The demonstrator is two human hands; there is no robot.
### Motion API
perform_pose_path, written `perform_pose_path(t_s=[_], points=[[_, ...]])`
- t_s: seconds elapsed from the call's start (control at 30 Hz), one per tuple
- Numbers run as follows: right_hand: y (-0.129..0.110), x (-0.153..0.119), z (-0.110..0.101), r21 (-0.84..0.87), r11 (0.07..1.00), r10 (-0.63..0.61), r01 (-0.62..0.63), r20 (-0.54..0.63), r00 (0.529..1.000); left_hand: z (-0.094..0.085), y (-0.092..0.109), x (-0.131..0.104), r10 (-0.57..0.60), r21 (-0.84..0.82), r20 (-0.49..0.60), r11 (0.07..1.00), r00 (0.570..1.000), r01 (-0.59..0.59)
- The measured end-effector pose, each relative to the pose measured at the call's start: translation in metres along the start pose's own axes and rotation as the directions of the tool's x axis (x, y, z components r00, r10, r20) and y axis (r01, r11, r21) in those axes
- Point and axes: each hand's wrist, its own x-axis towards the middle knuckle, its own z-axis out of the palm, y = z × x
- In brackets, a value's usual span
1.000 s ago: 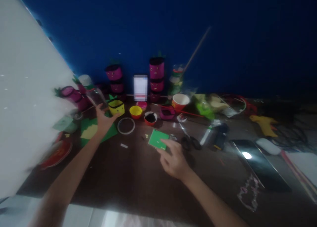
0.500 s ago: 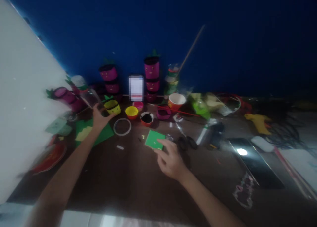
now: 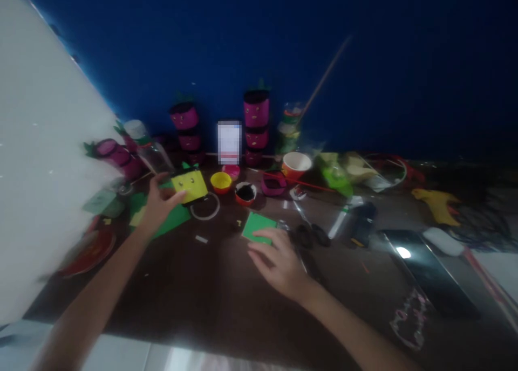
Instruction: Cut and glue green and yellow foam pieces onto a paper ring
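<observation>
My left hand (image 3: 162, 201) grips a small yellow cup (image 3: 190, 186) by its left side, thumb across the front. The cup has black edges, a little face and a green leafy top, and hangs just behind a clear ring (image 3: 205, 206). My right hand (image 3: 279, 260) is open, fingers spread and slightly curled, over the near edge of a green paper square (image 3: 259, 225). Whether its fingertips touch the square I cannot tell. More green sheets (image 3: 172, 222) lie under and beside my left hand.
Purple stacked cup figures (image 3: 256, 112) and a lit phone (image 3: 229, 142) stand along the blue wall. Small pots (image 3: 220, 183), a paper cup (image 3: 297, 165) and scissors (image 3: 311, 233) lie ahead. To the right are a yellow glue gun (image 3: 437, 204) and a dark glossy device (image 3: 429, 274).
My left hand has lifted the yellow cup off the table and tilted it so its face shows. The fingers of my right hand have spread apart over the green square. The view has shifted slightly.
</observation>
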Motion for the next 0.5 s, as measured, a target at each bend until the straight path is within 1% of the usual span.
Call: perform_pose_path(t_s=[0.1,0.2,0.27,0.33,0.5], points=[[-0.007,0.02,-0.003,0.007,0.999,-0.047,0.048,-0.082,0.996,0.011,0.015,-0.012,-0.047,-0.102,0.096,0.993,0.994,0.057],[-0.012,0.04,-0.003,-0.028,0.998,-0.055,0.052,-0.151,0.987,0.022,0.026,-0.023,-0.108,-0.141,0.188,0.981,0.976,0.136],[-0.016,0.049,-0.002,-0.051,0.998,-0.05,0.042,-0.162,0.985,0.027,0.033,-0.03,-0.12,-0.145,0.238,0.977,0.964,0.157],[-0.02,0.054,-0.001,-0.055,0.998,-0.039,0.03,-0.155,0.987,0.03,0.039,-0.037,-0.115,-0.153,0.264,0.975,0.958,0.159],[-0.023,0.052,0.002,-0.013,1.0,-0.012,0.01,-0.144,0.99,0.03,0.048,-0.049,-0.148,-0.123,0.336,0.972,0.93,0.199]])
